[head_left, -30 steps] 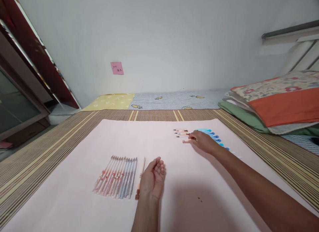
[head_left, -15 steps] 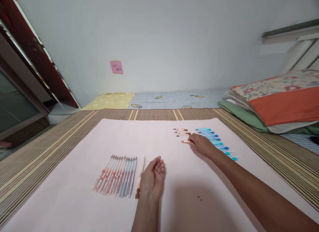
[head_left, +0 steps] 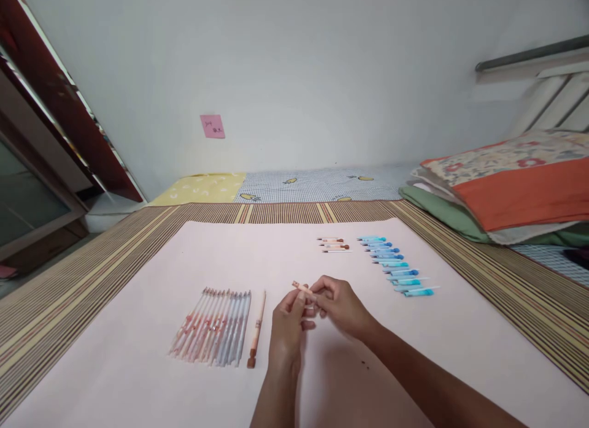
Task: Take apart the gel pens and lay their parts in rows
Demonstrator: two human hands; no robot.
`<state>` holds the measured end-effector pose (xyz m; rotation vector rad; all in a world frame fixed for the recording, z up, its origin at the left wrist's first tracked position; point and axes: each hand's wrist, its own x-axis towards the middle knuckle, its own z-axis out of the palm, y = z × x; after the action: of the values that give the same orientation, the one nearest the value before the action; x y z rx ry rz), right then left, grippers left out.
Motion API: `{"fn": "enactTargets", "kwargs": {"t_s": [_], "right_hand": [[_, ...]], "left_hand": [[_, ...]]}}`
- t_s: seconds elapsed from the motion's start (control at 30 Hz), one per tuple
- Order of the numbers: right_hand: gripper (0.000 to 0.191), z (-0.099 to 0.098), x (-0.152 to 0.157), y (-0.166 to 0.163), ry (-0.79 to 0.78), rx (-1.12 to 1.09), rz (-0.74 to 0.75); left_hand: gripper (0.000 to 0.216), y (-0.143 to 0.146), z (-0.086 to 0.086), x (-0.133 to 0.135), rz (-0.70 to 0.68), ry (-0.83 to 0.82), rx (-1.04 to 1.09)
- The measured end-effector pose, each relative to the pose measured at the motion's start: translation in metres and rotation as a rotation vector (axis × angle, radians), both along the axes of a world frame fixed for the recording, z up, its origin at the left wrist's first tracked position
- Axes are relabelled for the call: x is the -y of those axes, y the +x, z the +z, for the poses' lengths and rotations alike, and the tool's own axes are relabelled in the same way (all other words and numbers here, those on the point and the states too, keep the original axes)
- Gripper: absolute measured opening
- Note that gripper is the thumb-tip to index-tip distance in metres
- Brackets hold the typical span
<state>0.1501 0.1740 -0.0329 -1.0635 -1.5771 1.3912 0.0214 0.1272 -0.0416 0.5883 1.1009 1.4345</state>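
Over the middle of the pink sheet point(head_left: 129, 330), my left hand point(head_left: 286, 327) and my right hand point(head_left: 344, 304) meet. Both pinch a short peach pen barrel point(head_left: 302, 287) between thumb and fingers; the fingers cover its right end. Left of my left hand lies a peach pen point(head_left: 257, 327) with a brown knobbed end. Beyond it, several slim pens point(head_left: 214, 327) with clear, pinkish and bluish barrels lie side by side. Farther off lie several peach-and-brown pen parts point(head_left: 335, 240) with dark tips, near a thin white refill point(head_left: 338, 251).
A slanting column of several blue pen parts and white refills point(head_left: 398, 265) lies at the right. Two dark specks point(head_left: 364, 364) are on the sheet. A striped mat point(head_left: 92, 293) surrounds it. Folded bedding point(head_left: 519, 189) is at right; a pink note point(head_left: 212, 126) is on the wall.
My right hand has brought the peach pen barrel back from the far parts toward me and left. My left hand has closed on it too.
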Motion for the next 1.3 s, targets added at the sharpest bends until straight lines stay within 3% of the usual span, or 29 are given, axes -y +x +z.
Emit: {"fn": "enactTargets", "kwargs": {"t_s": [0.1,0.2,0.27,0.37,0.57,0.77,0.83,0.93,1.0,1.13,1.3], "right_hand": [[0.018,0.011,0.008,-0.006,0.239,0.183,0.031],[0.01,0.023,-0.008,0.0,0.415,0.361,0.057],[0.013,0.028,-0.031,0.009,0.459,0.487,-0.005],[0.018,0.025,-0.072,0.023,0.497,0.91,-0.155],[0.024,0.001,-0.112,0.031,0.425,1.078,-0.138],[0.021,0.007,-0.1,0.026,0.428,0.933,-0.121],[0.017,0.015,-0.085,0.021,0.406,0.707,-0.088],[0.018,0.028,-0.053,0.01,0.287,0.14,-0.026],[0.019,0.034,-0.033,0.003,0.203,-0.032,0.013],[0.017,0.036,-0.012,-0.004,0.096,-0.135,0.083],[0.015,0.036,-0.011,-0.003,0.1,-0.107,0.071]], "left_hand": [[0.057,-0.001,0.0,-0.001,0.069,-0.011,-0.026],[0.057,-0.002,0.002,-0.003,0.103,0.026,0.015],[0.056,-0.002,0.002,-0.004,0.098,0.036,0.038],[0.05,-0.001,0.0,-0.004,0.05,0.057,-0.009],[0.039,0.004,0.005,-0.002,0.043,0.068,-0.14],[0.033,0.007,0.012,-0.001,0.051,0.068,-0.163],[0.033,0.007,0.012,-0.001,0.032,0.06,-0.178],[0.035,0.008,0.011,0.0,-0.01,0.049,-0.208],[0.032,0.007,0.01,0.001,-0.036,0.056,-0.239],[0.026,0.007,0.011,0.002,-0.074,0.097,-0.288],[0.027,0.007,0.013,0.002,-0.07,0.1,-0.31]]}}
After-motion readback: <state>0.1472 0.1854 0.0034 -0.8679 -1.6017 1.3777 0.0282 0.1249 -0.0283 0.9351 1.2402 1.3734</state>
